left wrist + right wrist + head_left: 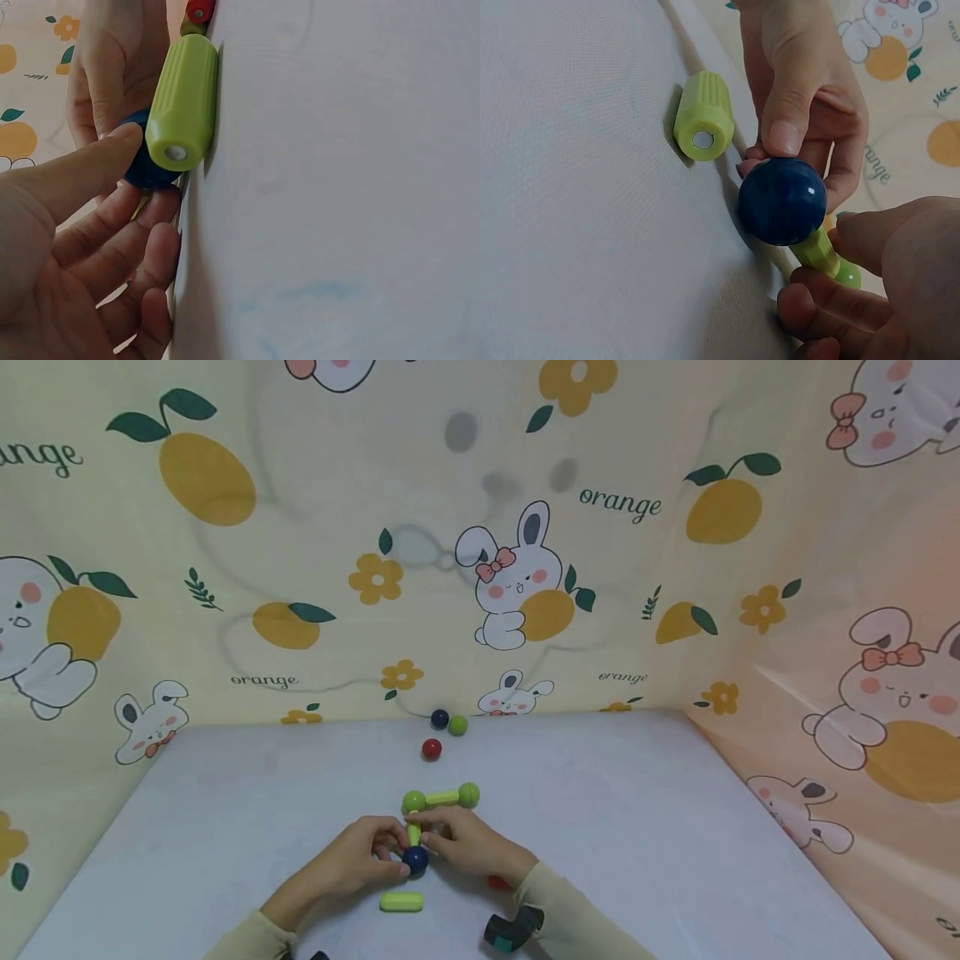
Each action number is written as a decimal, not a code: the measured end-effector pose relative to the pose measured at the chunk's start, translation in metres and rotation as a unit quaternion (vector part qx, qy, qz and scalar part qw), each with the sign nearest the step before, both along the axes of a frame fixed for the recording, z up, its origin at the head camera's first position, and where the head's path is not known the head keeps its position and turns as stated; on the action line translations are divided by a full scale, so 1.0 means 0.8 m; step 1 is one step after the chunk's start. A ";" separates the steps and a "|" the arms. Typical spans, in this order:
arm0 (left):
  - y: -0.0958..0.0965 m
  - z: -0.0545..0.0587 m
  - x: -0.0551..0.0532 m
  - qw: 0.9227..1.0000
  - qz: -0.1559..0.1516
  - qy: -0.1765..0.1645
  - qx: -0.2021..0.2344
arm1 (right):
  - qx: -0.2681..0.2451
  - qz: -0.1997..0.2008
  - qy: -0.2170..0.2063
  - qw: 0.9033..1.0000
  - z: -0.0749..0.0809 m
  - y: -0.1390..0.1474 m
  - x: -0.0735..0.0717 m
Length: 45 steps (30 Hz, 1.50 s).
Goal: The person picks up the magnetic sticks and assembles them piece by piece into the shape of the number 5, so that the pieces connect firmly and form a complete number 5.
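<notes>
My left hand (358, 858) pinches a dark blue ball (415, 860) between thumb and fingers; in the right wrist view its thumb presses on the ball (782, 201). My right hand (471, 843) holds the short green rod (415, 833) just behind that ball, thumb on one side and fingers on the other. This rod runs from the blue ball to a green ball (413, 802). Another green rod (442, 797) joins that green ball to a second green ball (468, 794). A loose green rod (401, 902) with a metal end lies in front of the hands.
Toward the back of the white table (247, 810) sit a blue ball (439, 719), a green ball (457, 725) and a red ball (431, 749). A red piece (498, 883) is partly hidden under my right wrist. A patterned cloth (322, 527) rises behind the table.
</notes>
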<state>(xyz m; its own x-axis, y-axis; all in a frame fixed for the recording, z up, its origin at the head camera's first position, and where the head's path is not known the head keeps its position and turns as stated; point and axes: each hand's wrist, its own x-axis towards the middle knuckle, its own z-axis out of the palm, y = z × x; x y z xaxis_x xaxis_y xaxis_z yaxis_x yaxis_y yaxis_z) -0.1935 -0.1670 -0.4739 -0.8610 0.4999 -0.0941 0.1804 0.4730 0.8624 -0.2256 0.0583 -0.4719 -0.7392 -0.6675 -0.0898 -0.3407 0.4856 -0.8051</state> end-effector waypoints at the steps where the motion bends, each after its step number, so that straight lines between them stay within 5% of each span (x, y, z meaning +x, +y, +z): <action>1: 0.000 0.000 0.000 1.000 0.000 0.000 0.001 | 0.000 0.001 -0.001 1.000 0.000 0.000 0.000; 11: -0.006 0.002 -0.002 0.999 0.003 -0.023 0.027 | -0.003 -0.026 -0.008 1.000 0.009 0.016 -0.010; 16: -0.004 0.003 -0.002 0.999 0.000 -0.027 0.035 | -0.002 -0.082 0.041 0.996 0.019 0.040 -0.022; 23: -0.002 0.003 -0.001 0.999 -0.001 -0.023 0.036 | 0.004 -0.156 0.048 0.987 0.013 0.066 -0.038; 45: -0.001 0.001 0.002 1.000 0.013 -0.006 0.023 | 0.039 -0.146 0.017 0.988 0.001 0.068 -0.052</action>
